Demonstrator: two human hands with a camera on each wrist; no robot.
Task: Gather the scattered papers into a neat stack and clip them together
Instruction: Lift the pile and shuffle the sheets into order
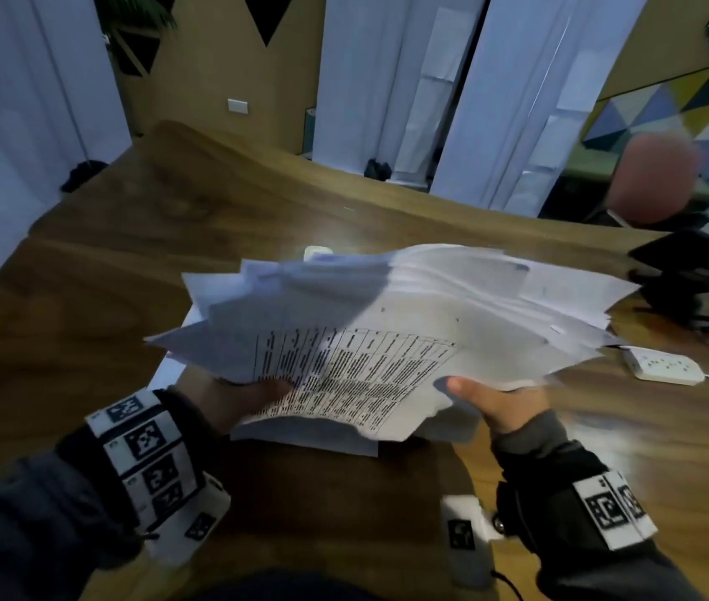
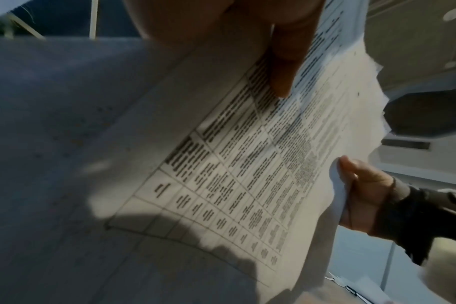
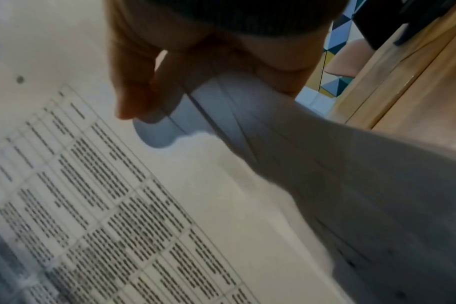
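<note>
A loose, fanned bundle of white papers (image 1: pixel 409 314) is held above the wooden table (image 1: pixel 84 297), its top sheet printed with a dense table of text (image 2: pixel 247 164). My left hand (image 1: pixel 235 399) grips the bundle's near-left edge, thumb on top (image 2: pixel 281 78). My right hand (image 1: pixel 496 396) grips the near-right edge, thumb over the sheets (image 3: pixel 133 92), fingers underneath. The sheets' edges are uneven and splay out at the far side. At least one more sheet (image 1: pixel 309 440) lies flat on the table below the bundle. No clip is visible.
A white power strip (image 1: pixel 665 366) lies on the table to the right, with a dark device on a stand (image 1: pixel 691 275) behind it. A small white object (image 1: pixel 316 252) peeks out beyond the papers. A person sits at the far right (image 1: pixel 652 184).
</note>
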